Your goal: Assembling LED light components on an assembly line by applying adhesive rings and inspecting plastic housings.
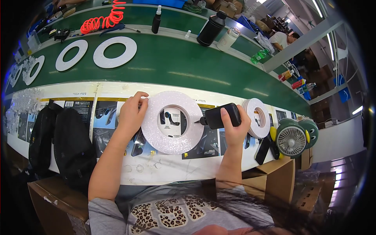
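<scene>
A broad white glittery ring (172, 144) lies before me on the printed sheets, its round hole showing the print underneath. My left hand (133, 111) is at the ring's left edge, fingers bent against the rim. A black squeeze bottle (221, 116) is in my right hand (237, 127), tilted sideways, with its narrow dark nozzle pointing left at the ring's right side. Whether the tip touches the surface or anything comes out is too small to tell. Just right of the bottle sits a stack of similar white rings (260, 117).
Several single white rings (114, 52) lie on the green surface (156, 74) beyond. Black sleeves (72, 141) and clear plastic bits (25, 103) are at left; a green fan (291, 140) stands at right. Bottles (212, 29) line the far ledge. Cardboard boxes (280, 178) stand below the table edge.
</scene>
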A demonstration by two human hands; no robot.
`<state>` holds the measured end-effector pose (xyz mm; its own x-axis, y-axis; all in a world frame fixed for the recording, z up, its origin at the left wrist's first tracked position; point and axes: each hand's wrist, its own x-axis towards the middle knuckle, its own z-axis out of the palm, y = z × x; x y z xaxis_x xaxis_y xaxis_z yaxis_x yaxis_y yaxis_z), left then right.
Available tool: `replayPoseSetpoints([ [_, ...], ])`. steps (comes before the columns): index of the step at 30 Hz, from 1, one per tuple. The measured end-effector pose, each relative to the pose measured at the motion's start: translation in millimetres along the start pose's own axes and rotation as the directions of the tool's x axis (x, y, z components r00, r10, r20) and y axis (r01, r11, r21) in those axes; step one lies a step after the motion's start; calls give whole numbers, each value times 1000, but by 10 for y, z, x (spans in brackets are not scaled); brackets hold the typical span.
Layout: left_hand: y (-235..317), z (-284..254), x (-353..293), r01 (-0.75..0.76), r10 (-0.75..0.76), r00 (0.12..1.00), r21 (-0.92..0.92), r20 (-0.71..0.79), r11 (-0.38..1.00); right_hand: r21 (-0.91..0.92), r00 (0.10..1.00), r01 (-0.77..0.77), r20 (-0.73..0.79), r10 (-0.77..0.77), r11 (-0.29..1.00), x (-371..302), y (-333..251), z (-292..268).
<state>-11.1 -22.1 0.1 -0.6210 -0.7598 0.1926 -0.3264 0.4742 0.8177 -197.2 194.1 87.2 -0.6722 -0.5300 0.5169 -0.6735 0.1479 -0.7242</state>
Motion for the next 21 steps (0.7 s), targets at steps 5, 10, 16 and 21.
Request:
replayPoseSetpoints([
  [5,-26,18,7,6,-6,1000,-17,2,1000,-6,1000,-7,-4,7,1000,1,-9,3],
  [10,-21,21,1,12,-12,1000,-29,1,1000,18,999,-24,-30,25,1000,22,31,-24],
  [16,-26,34,10,18,-18,1000,-20,0,1000,0,999,-30,-34,30,1000,44,32,-61],
  [21,-33,22,7,26,-26,1000,-18,0,1000,22,1000,-18,-26,18,1000,42,36,-20],
])
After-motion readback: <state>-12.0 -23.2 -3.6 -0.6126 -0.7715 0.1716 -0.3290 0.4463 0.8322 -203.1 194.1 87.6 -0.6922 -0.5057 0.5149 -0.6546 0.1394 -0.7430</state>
